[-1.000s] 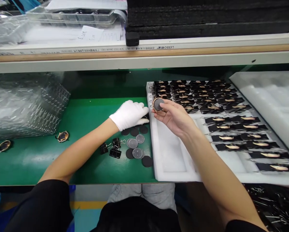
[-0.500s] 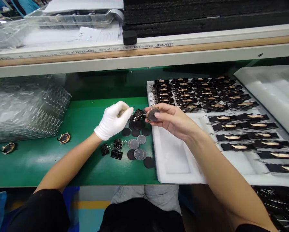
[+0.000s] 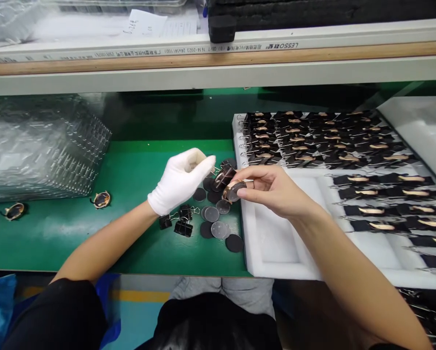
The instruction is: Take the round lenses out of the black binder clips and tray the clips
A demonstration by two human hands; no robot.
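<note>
My left hand [image 3: 181, 181], in a white glove, is closed on the wire handle of a black binder clip [image 3: 225, 175]. The clip is right beside a round gold-rimmed piece [image 3: 235, 191] like a small watch case, with a dark disc on its face. Bare fingers of my right hand [image 3: 276, 190] pinch this piece by its edge. Whether the clip's jaws touch it I cannot tell. Below the hands lie black discs [image 3: 234, 243] and clear discs [image 3: 220, 230] on the green table. Several more binder clips [image 3: 183, 228] rest under my left wrist.
A white foam tray [image 3: 272, 243] at right carries rows of clipped pieces [image 3: 298, 146]. Two gold-rimmed pieces, a nearer one [image 3: 101, 199] and a farther one [image 3: 14, 211], lie at left by stacked clear plastic trays [image 3: 39, 150]. A shelf edge [image 3: 166, 80] spans the back.
The binder clip in my left hand has come down against the round piece, its body now tilted. My right hand has turned the piece a little. The whole view has shifted slightly.
</note>
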